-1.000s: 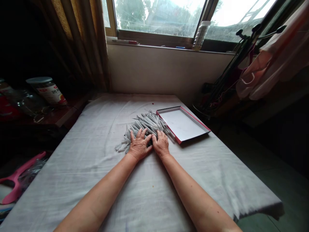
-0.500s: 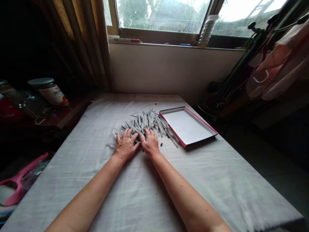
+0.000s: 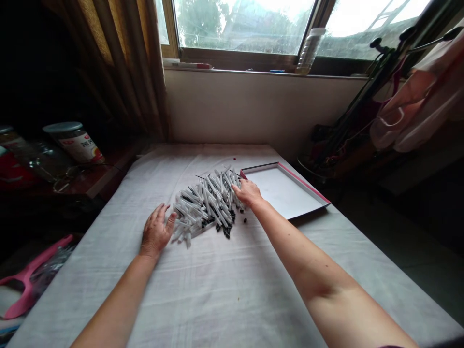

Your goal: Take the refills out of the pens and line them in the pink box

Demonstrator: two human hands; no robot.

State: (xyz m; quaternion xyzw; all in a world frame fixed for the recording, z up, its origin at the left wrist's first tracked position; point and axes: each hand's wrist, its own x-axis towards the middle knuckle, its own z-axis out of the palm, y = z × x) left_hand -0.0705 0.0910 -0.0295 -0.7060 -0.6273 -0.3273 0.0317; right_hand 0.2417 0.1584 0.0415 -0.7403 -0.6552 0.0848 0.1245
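A loose pile of pen parts [image 3: 203, 198] lies on the white tablecloth, with translucent whitish tubes like pen barrels and some thin dark sticks. Small black caps [image 3: 226, 231] are bunched along its near edge. My left hand [image 3: 156, 232] rests at the pile's left side, its fingers apart and holding nothing. On the right, my right hand [image 3: 248, 192] has its fingers stretched against the pile's edge, next to the shallow box lid [image 3: 297, 191]. That lid is white inside with red and black sides. My right hand hides its near left corner.
A tiny red piece [image 3: 234, 158] lies behind the pile. Jars [image 3: 78, 142] and glasses [image 3: 63, 181] stand on a dark side table to the left. Pink scissor-like handles [image 3: 27, 280] show at the lower left. A window sill [image 3: 235, 71] runs behind.
My hands have moved apart from the pile's near edge, the left going left and the right going up and right. The pile's near side now shows, spread closer to me.
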